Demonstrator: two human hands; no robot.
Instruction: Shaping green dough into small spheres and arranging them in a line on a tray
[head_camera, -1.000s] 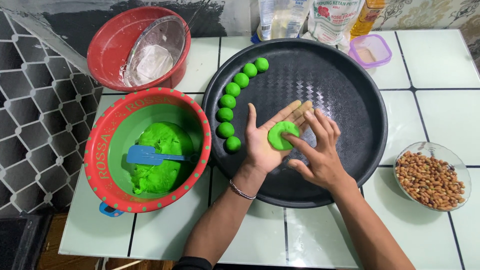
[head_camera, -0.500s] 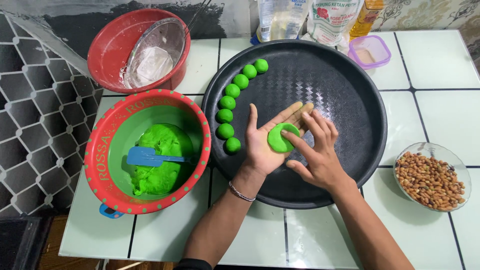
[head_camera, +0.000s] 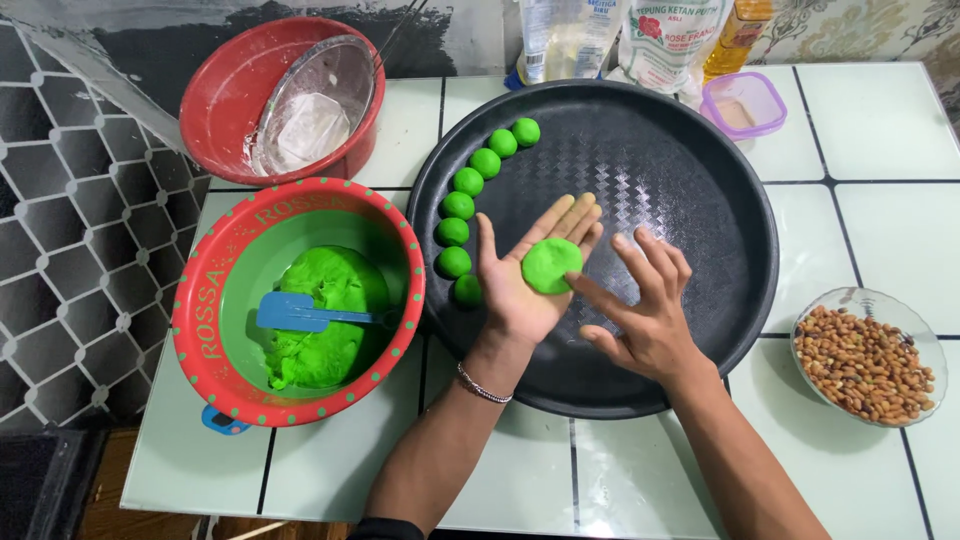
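White-tiled tabletop (head_camera: 880, 230) with dark grout carries a round black tray (head_camera: 700, 180), a red-rimmed basin of green dough (head_camera: 320, 310), a red bowl (head_camera: 235, 90) and a glass dish of peanuts (head_camera: 868, 358). Left hand (head_camera: 525, 275) lies palm up over the tray, fingers straight and together. Flattened green dough disc (head_camera: 551, 265) rests on that open palm. Right hand (head_camera: 645, 310) hovers just beside it, fingers spread, one fingertip near the disc's edge. Seven green dough balls (head_camera: 470, 205) curve along the tray's left side.

Bright, even light from above keeps the view sharp, with only soft shadows under the arms. Pale glare patches shine on the black tray (head_camera: 700, 300), and the counter (head_camera: 880, 130) edges bow slightly toward the frame's corners.
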